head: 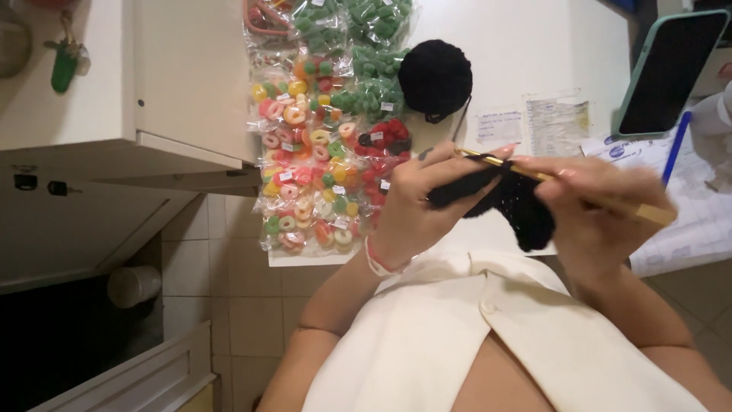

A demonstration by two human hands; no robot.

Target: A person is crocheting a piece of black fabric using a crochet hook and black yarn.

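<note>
My left hand [418, 200] pinches a piece of black crochet work [512, 204] that hangs down between both hands. My right hand [602, 214] grips a yellow crochet hook [633, 207], whose tip lies across the top of the black piece, near my left fingertips. A strand of black yarn runs up from the work to a black yarn ball [435, 78] resting on the white table [526, 46] behind my hands. I wear a thin band on my left wrist.
Clear bags of coloured ring sweets [305, 160] and green sweets [366, 46] lie left of my hands. A dark phone in a green case [671, 69], a blue pen [675, 146] and printed papers [701, 214] sit at right. A white cabinet [114, 91] stands at left, over a tiled floor.
</note>
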